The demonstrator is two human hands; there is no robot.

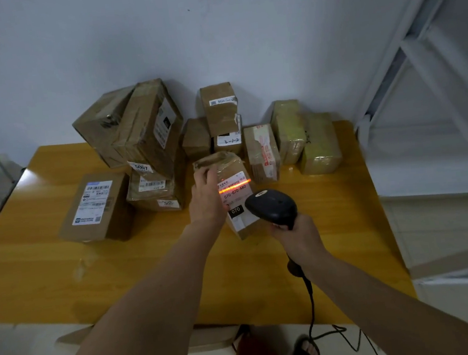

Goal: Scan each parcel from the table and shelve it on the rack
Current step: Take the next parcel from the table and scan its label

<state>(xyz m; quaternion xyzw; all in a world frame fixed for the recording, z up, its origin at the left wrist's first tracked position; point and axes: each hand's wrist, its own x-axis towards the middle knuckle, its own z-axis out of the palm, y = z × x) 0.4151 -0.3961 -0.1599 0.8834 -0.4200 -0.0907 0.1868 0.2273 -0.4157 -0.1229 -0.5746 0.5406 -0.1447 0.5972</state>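
Note:
A small brown cardboard parcel (235, 190) with a white label reading 070 is held tilted above the yellow table (333, 224). My left hand (206, 196) grips it on its left side. My right hand (294, 236) holds a black handheld barcode scanner (272, 206) just below and right of the parcel. The scanner's orange-red light line falls across the label's barcode. Several other cardboard parcels (147, 134) are piled at the back of the table. The white metal rack (421, 50) stands at the right.
A flat box with a blue-and-white label (96, 207) lies at the table's left. Taped parcels (320, 143) sit at the back right. The scanner's black cable (310, 299) hangs over the front edge to the floor. My feet show below.

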